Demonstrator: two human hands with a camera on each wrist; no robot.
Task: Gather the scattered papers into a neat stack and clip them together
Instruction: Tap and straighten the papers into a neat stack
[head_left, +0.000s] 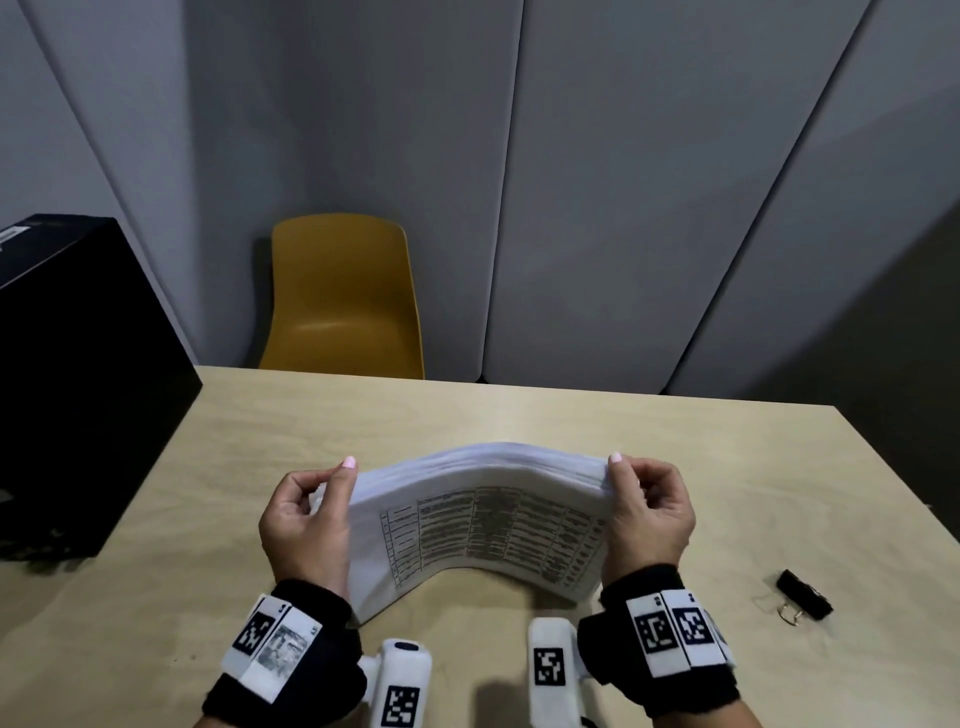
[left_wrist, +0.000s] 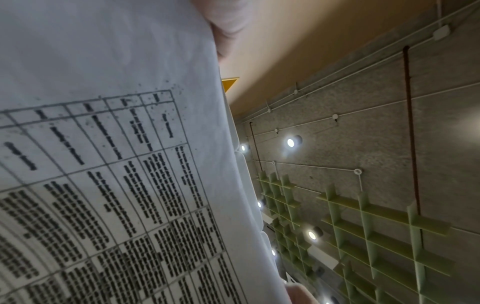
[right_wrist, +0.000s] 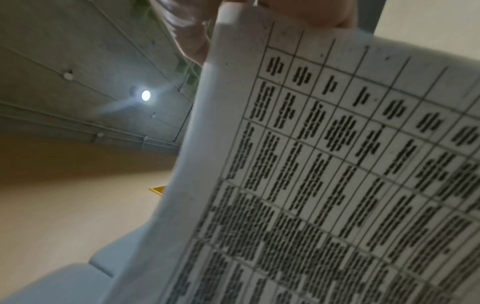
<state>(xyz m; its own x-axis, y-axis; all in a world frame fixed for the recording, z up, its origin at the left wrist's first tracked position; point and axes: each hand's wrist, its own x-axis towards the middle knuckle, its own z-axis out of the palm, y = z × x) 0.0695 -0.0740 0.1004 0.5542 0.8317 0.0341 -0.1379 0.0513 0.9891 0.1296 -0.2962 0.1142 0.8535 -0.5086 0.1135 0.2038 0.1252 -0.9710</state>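
Note:
A stack of white papers (head_left: 483, 525) with a printed table on the front sheet stands on its lower edge on the wooden table (head_left: 675, 457), bowed in the middle. My left hand (head_left: 311, 512) grips its left side and my right hand (head_left: 649, 512) grips its right side, thumbs along the top corners. The left wrist view is filled by the printed sheet (left_wrist: 116, 185), and the same papers (right_wrist: 337, 174) fill the right wrist view. A black binder clip (head_left: 804, 595) lies on the table to the right of my right hand, apart from the stack.
A yellow chair (head_left: 343, 296) stands behind the table's far edge. A black box (head_left: 78, 384) sits at the table's left side. Grey wall panels rise behind.

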